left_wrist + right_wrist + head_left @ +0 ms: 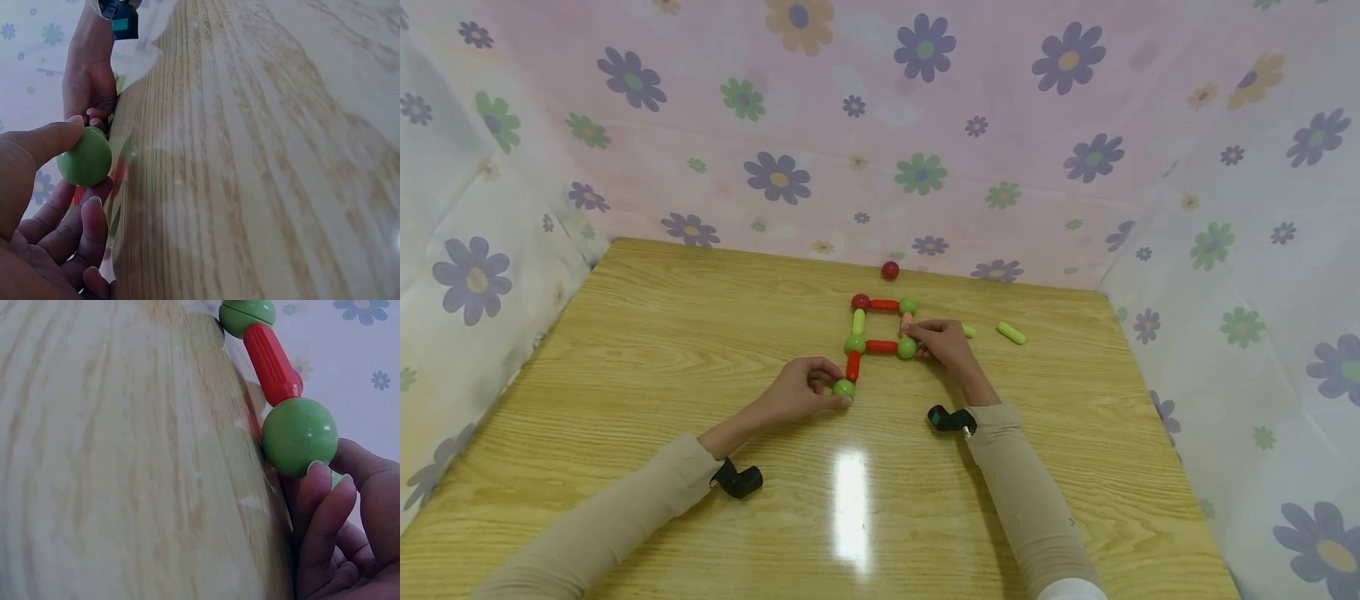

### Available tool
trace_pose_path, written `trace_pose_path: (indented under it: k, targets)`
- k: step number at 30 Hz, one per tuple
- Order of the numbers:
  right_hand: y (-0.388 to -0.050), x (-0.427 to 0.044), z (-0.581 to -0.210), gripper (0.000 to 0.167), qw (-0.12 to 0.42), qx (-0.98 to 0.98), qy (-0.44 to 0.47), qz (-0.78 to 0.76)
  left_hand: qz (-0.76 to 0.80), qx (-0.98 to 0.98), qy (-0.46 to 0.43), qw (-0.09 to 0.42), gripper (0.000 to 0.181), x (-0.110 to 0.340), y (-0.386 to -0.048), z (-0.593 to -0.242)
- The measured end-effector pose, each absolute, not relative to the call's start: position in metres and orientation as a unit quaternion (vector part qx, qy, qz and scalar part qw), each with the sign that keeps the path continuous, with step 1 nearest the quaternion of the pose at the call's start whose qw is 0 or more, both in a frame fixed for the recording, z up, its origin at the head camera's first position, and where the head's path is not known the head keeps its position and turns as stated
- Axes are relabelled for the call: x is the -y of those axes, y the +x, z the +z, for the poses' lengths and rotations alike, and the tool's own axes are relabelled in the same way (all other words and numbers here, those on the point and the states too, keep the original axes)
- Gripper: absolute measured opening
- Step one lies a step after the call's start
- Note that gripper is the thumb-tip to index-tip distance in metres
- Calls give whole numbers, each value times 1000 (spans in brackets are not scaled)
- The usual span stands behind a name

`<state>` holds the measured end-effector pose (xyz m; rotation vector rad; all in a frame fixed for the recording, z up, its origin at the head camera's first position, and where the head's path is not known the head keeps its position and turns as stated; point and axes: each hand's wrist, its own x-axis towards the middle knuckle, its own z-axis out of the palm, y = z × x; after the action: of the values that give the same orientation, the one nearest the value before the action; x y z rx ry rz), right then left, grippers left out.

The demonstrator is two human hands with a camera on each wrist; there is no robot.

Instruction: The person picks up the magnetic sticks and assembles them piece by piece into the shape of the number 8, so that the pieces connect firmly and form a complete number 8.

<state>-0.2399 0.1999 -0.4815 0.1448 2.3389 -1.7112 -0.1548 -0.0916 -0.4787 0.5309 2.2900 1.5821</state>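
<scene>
A P-shaped figure of balls and short rods lies on the table. My left hand (799,390) pinches the green ball (85,157) at its near end, thumb on one side and fingers on the other. From that ball a red rod (853,366) leads up to another green ball (854,343). At the figure's right side, my right hand (946,343) pinches an orange rod (907,319), partly hidden by the fingers. Its fingertips also touch the lower right green ball (300,437). A dark red ball (861,302) forms the far left corner.
A loose red ball (891,270) lies behind the figure by the flowered backdrop. To the right are a yellow-green rod (1011,332) and another yellow-green rod (968,331) partly behind my right hand. Flowered cloth walls (1247,250) border the wooden table (700,333).
</scene>
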Motion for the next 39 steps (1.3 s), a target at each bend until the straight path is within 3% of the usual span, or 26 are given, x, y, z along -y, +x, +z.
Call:
trace_pose_path:
  k: [20,39]
  targets:
    - [-239,-196,-480,41,122,-801,56,-584,548,-809,163,138,35,88,-152,-481]
    - [-242,-192,-477,37,131,-798,22,-588,517,-834,176,82,34,86,-153,-485]
